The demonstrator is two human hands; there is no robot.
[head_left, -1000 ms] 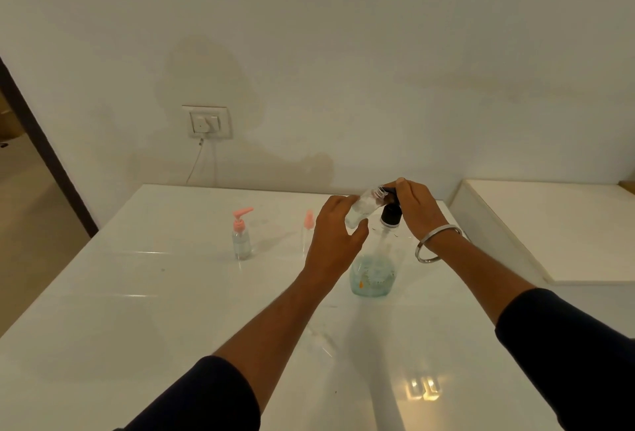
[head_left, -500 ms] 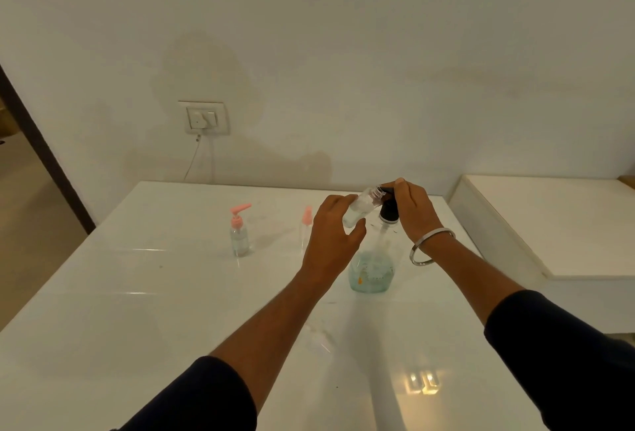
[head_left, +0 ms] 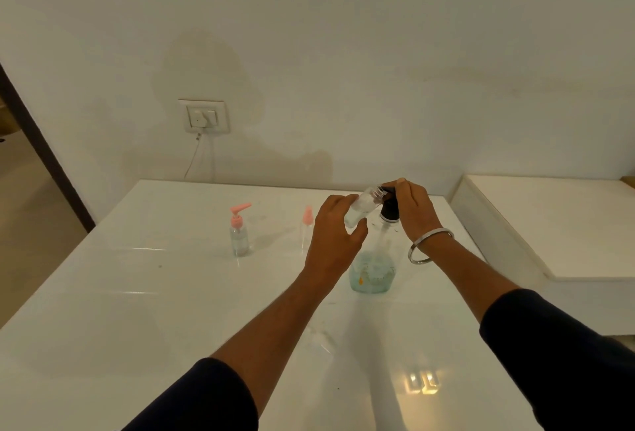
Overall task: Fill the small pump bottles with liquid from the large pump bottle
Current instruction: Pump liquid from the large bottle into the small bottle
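Centre-right of frame, the left hand [head_left: 335, 234] grips a tilted small clear bottle [head_left: 360, 207], mouth at the spout, to catch liquid; the right hand [head_left: 414, 210] presses the large pump bottle [head_left: 372, 267] head on the counter [head_left: 137, 310].

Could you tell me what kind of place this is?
Probably a room in a home: a glossy white table against a plain, stained wall with a switch socket, and a doorway at the left.
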